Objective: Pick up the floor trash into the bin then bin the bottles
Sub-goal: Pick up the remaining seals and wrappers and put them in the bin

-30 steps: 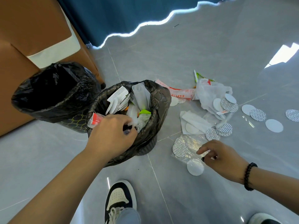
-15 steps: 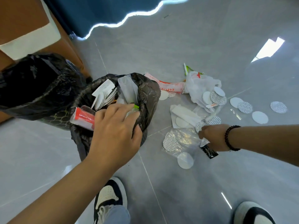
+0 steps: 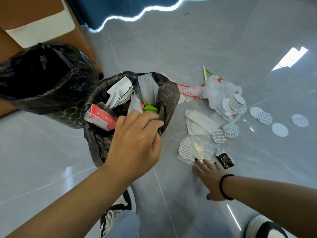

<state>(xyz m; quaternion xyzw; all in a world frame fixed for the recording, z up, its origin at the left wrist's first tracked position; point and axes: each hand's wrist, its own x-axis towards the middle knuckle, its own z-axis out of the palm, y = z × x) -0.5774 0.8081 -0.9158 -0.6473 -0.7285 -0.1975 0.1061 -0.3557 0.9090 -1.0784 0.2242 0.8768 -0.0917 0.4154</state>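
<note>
The bin bag (image 3: 168,93) rim is pinched by the left hand (image 3: 135,143); the right hand (image 3: 208,172), fingers spread, is laid on the clear wrapper (image 3: 197,148), best gathered whole.

No print can be read: the red marks on the wrapper (image 3: 188,91) beside the bin (image 3: 169,93) are blurred.

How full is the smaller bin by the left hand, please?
Nearly full: wrappers and paper pieces stand up past the rim of the smaller bin, where the left hand rests.
</note>
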